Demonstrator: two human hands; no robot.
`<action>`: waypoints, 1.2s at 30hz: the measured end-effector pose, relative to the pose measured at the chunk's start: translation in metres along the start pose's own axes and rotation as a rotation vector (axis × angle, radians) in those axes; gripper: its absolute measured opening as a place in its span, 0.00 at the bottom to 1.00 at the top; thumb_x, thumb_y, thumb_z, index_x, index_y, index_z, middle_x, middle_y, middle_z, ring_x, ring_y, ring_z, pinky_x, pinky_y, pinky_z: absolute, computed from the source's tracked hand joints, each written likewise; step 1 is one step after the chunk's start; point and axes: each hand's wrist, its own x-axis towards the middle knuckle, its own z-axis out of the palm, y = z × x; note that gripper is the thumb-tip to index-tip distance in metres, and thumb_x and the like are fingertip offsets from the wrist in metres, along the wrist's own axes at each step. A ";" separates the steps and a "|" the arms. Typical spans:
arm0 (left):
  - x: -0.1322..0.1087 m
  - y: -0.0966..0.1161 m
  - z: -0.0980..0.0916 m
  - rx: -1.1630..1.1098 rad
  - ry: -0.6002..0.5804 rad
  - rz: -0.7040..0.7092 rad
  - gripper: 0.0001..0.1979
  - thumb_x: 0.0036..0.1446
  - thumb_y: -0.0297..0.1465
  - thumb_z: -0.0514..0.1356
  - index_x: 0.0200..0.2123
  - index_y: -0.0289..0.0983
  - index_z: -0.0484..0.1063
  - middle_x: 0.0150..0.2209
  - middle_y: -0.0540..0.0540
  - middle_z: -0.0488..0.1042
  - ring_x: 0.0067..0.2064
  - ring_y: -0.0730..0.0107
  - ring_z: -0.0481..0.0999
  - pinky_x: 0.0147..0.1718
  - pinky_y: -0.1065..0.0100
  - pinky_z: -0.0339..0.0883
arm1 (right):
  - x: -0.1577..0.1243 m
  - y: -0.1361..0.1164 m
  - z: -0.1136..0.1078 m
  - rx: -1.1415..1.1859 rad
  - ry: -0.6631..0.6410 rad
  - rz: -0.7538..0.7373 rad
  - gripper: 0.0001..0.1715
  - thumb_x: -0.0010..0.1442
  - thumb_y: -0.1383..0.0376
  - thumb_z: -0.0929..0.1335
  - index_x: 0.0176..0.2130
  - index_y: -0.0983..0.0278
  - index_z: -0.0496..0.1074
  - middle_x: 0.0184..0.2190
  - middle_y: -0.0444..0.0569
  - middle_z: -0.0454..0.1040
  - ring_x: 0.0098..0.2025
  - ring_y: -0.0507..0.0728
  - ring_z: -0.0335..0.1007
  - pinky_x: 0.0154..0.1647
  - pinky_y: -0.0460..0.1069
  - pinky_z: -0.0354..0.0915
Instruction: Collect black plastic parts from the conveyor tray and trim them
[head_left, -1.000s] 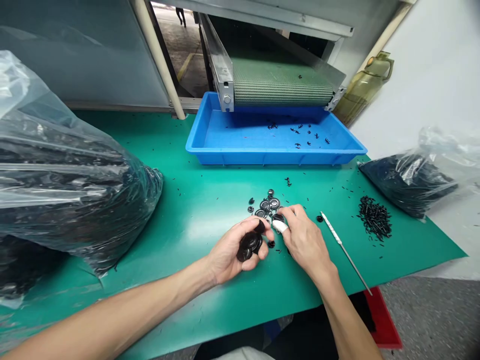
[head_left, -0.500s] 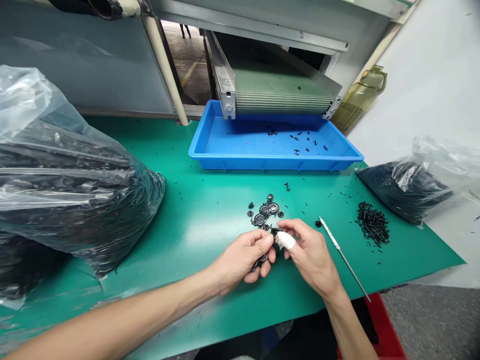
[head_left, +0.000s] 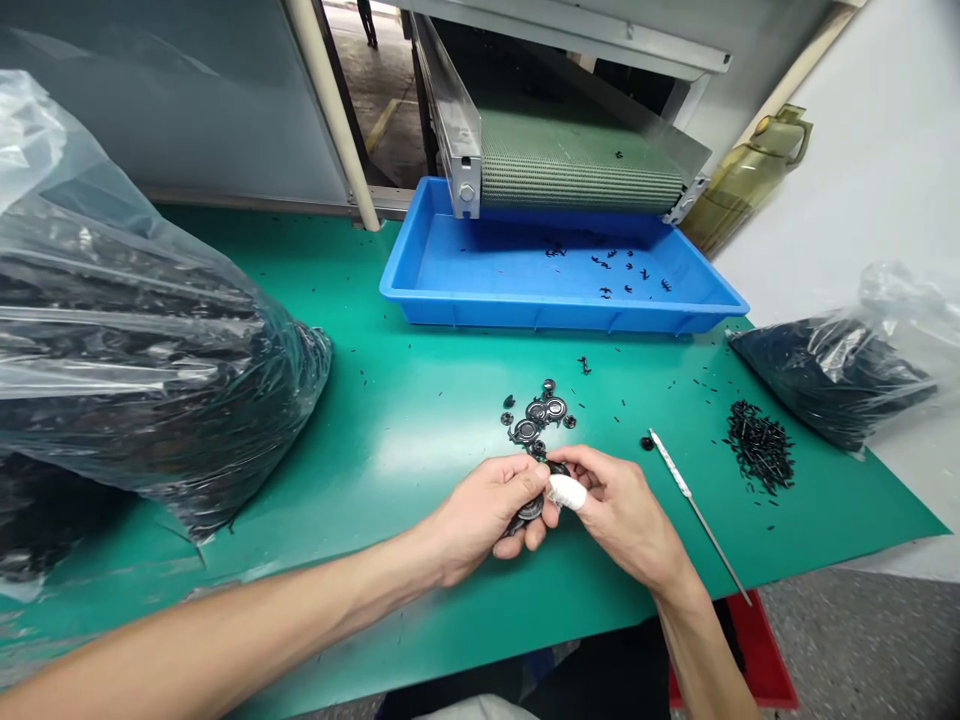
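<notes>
My left hand [head_left: 484, 515] and my right hand [head_left: 619, 512] meet over the green mat [head_left: 420, 460], gripping a stack of black round parts [head_left: 529, 510] that is mostly hidden by my fingers. A white wrap [head_left: 566, 492] covers one digit of my right hand, next to a black disc [head_left: 557, 467] at its fingertips. Just beyond my hands lies a small cluster of ringed black discs with grey centres [head_left: 536, 415]. A thin metal pick [head_left: 694, 508] lies to the right of my right hand.
A blue tray [head_left: 562, 300] with scattered small black pieces sits under the end of a mesh conveyor belt [head_left: 581, 165]. Large plastic bags of black parts [head_left: 135, 340] [head_left: 829, 385] lie left and right. A loose black pile [head_left: 759, 447] lies on the mat.
My hands have drawn closer together around the stack, and my left fingers now hide most of the discs. The camera view has shifted slightly.
</notes>
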 end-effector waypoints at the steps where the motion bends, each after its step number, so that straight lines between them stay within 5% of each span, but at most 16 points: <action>1: 0.000 0.000 0.000 -0.006 -0.007 -0.009 0.18 0.60 0.42 0.56 0.26 0.33 0.68 0.16 0.51 0.66 0.15 0.83 0.56 0.13 0.78 0.44 | 0.000 -0.001 0.000 -0.019 0.011 -0.027 0.13 0.60 0.67 0.64 0.44 0.63 0.74 0.31 0.46 0.74 0.31 0.52 0.69 0.32 0.46 0.65; 6: 0.002 0.000 -0.001 -0.157 -0.022 0.004 0.20 0.56 0.47 0.60 0.32 0.34 0.68 0.23 0.51 0.68 0.18 0.82 0.62 0.12 0.79 0.43 | 0.003 -0.006 0.008 -0.040 0.078 -0.175 0.16 0.62 0.70 0.59 0.42 0.63 0.74 0.33 0.46 0.75 0.33 0.52 0.70 0.34 0.46 0.63; 11: 0.003 0.000 -0.003 -0.178 0.003 0.042 0.16 0.55 0.41 0.64 0.28 0.36 0.62 0.22 0.52 0.70 0.17 0.83 0.62 0.11 0.80 0.42 | 0.014 0.002 0.001 -0.080 0.032 -0.110 0.21 0.61 0.72 0.57 0.49 0.63 0.70 0.22 0.40 0.70 0.22 0.51 0.66 0.27 0.45 0.62; 15: 0.004 0.000 -0.006 -0.213 -0.022 0.077 0.13 0.57 0.39 0.61 0.29 0.36 0.63 0.24 0.49 0.73 0.15 0.82 0.63 0.10 0.80 0.43 | 0.035 0.011 -0.011 -0.498 0.193 -0.158 0.22 0.59 0.74 0.59 0.49 0.63 0.71 0.41 0.51 0.73 0.37 0.55 0.70 0.36 0.49 0.64; 18: 0.004 0.000 -0.008 -0.242 -0.052 0.088 0.10 0.58 0.36 0.59 0.39 0.36 0.67 0.24 0.49 0.74 0.15 0.80 0.64 0.09 0.80 0.44 | 0.051 0.015 -0.012 -0.612 0.169 -0.202 0.27 0.56 0.77 0.60 0.52 0.62 0.70 0.48 0.53 0.71 0.42 0.57 0.69 0.40 0.50 0.64; 21: 0.003 0.000 -0.010 -0.264 -0.056 0.089 0.12 0.60 0.34 0.57 0.46 0.36 0.67 0.26 0.49 0.74 0.16 0.79 0.66 0.09 0.80 0.46 | 0.059 0.021 -0.010 -0.571 0.155 -0.225 0.27 0.56 0.78 0.59 0.50 0.62 0.72 0.47 0.51 0.73 0.44 0.57 0.69 0.44 0.50 0.64; 28: 0.005 0.000 -0.010 -0.249 -0.050 0.107 0.11 0.57 0.35 0.63 0.37 0.34 0.68 0.36 0.44 0.74 0.25 0.78 0.73 0.11 0.81 0.50 | 0.048 0.021 -0.018 -0.318 0.402 -0.189 0.14 0.64 0.65 0.60 0.38 0.63 0.75 0.36 0.50 0.73 0.37 0.56 0.69 0.38 0.50 0.64; 32: 0.004 -0.004 -0.004 -0.180 -0.010 0.145 0.12 0.58 0.37 0.61 0.40 0.36 0.66 0.32 0.49 0.73 0.20 0.82 0.67 0.11 0.80 0.49 | 0.024 0.004 -0.005 0.061 0.302 0.019 0.12 0.63 0.61 0.62 0.40 0.63 0.73 0.21 0.41 0.67 0.21 0.51 0.63 0.21 0.45 0.59; 36: 0.001 -0.006 0.000 -0.068 -0.024 0.165 0.13 0.63 0.41 0.55 0.36 0.36 0.64 0.23 0.52 0.71 0.13 0.85 0.57 0.11 0.78 0.46 | 0.002 -0.005 0.012 0.161 0.227 0.026 0.15 0.63 0.61 0.63 0.46 0.63 0.72 0.24 0.42 0.70 0.21 0.49 0.63 0.21 0.44 0.60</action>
